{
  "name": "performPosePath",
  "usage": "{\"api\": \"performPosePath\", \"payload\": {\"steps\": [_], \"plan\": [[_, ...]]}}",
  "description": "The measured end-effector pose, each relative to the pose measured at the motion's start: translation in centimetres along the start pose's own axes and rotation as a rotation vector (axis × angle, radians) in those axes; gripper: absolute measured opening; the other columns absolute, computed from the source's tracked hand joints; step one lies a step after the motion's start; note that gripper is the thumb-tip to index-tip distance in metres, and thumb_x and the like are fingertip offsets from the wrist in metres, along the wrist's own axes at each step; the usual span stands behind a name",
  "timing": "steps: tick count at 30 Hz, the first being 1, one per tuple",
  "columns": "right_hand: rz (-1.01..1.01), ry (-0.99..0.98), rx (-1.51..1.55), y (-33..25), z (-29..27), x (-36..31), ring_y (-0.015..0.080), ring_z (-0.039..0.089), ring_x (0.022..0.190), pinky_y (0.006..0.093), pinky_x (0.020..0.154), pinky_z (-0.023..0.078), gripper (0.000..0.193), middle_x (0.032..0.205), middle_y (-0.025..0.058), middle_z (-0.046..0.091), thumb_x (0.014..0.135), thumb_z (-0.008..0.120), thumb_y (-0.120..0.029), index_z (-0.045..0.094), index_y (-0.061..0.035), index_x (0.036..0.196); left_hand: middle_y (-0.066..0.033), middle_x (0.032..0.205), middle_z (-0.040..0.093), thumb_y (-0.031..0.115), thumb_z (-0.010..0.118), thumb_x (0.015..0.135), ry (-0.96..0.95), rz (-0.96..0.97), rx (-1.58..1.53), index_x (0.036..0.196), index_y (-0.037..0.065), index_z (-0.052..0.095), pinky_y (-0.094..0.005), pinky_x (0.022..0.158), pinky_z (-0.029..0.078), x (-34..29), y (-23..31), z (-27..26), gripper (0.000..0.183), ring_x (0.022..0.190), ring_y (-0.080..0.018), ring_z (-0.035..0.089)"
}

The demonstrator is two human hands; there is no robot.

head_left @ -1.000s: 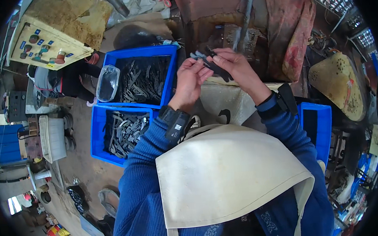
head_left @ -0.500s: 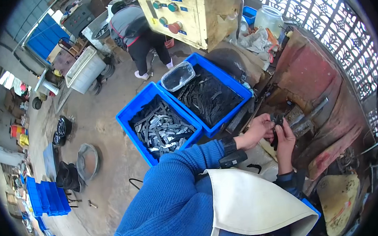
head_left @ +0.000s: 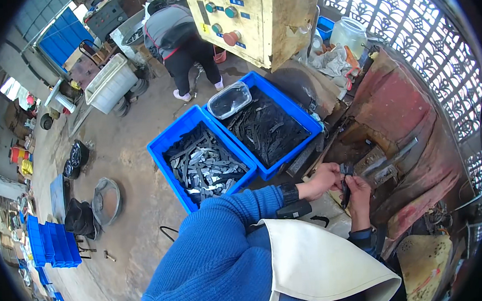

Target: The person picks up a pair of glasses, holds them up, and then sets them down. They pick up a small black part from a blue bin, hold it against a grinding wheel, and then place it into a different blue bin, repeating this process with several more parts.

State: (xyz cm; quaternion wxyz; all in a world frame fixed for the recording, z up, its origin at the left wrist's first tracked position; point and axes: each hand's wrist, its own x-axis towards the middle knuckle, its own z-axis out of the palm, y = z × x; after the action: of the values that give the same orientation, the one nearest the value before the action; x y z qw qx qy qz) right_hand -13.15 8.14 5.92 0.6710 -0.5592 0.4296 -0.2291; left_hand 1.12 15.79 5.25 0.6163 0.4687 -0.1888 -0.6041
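Observation:
Both my hands are close together over the dirty machine bed, fingers closed around one dark narrow piece (head_left: 345, 192). It runs down from the fingertips; its exact kind is too small to make out. My left hand (head_left: 323, 179) pinches its upper end, where a greyish part shows. On the other side my right hand (head_left: 359, 192) grips it with bent fingers. To the left, a blue crate (head_left: 162, 165) holds many dark and shiny strips (head_left: 208, 166). A second blue crate (head_left: 302, 151) beside it contains black strips, with a clear plastic tub (head_left: 229, 100) at its corner.
A cream control box (head_left: 244, 26) with buttons hangs ahead. Metal bars (head_left: 390, 158) and a reddish worn sheet (head_left: 395, 102) lie right of my hands. Another person (head_left: 176, 41) bends over farther off. Stacked blue crates (head_left: 50, 242) and a grey basin (head_left: 107, 200) stand left.
My hands have come down slightly and a little left in the picture, still holding the dark piece. The view has shifted slightly. The other person remains bent over.

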Motion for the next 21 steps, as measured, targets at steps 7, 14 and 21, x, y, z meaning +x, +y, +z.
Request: {"api": "performPosePath", "payload": {"steps": [7, 14, 21], "plan": [[-0.214, 0.268, 0.374, -1.6, -0.5, -0.3, 0.0099, 0.057, 0.055, 0.0227, 0.046, 0.046, 0.015, 0.074, 0.0018, 0.063, 0.095, 0.060, -0.022, 0.060, -0.0080, 0.088, -0.0008, 0.079, 0.060, 0.006, 0.059, 0.093, 0.043, 0.040, -0.081, 0.085, 0.008, 0.055, -0.0271, 0.062, 0.057, 0.4, 0.8, -0.1, 0.009, 0.068, -0.0093, 0.059], [-0.154, 0.167, 0.221, -0.6, 1.2, -0.8, 0.0089, 0.053, 0.052, 0.0212, 0.044, 0.041, 0.020, 0.071, 0.0017, 0.061, 0.097, 0.057, -0.027, 0.056, -0.0100, 0.087, -0.0008, 0.079, 0.060, 0.006, 0.060, 0.092, -0.024, 0.090, -0.208, 0.098, 0.006, 0.060, -0.0264, 0.058, 0.055, 0.5, 0.0, 0.7, 0.006, 0.065, -0.0089, 0.057], [-0.059, 0.112, 0.166, -2.7, 2.8, -1.5, 0.0049, 0.045, 0.047, 0.0194, 0.039, 0.030, 0.020, 0.064, -0.0025, 0.053, 0.097, 0.056, -0.028, 0.056, -0.0121, 0.086, -0.0013, 0.076, 0.061, 0.010, 0.064, 0.091, -0.028, 0.201, 0.069, 0.104, 0.005, 0.062, -0.0272, 0.056, 0.050, 1.4, -0.3, 0.4, 0.015, 0.066, -0.0091, 0.059]]}}
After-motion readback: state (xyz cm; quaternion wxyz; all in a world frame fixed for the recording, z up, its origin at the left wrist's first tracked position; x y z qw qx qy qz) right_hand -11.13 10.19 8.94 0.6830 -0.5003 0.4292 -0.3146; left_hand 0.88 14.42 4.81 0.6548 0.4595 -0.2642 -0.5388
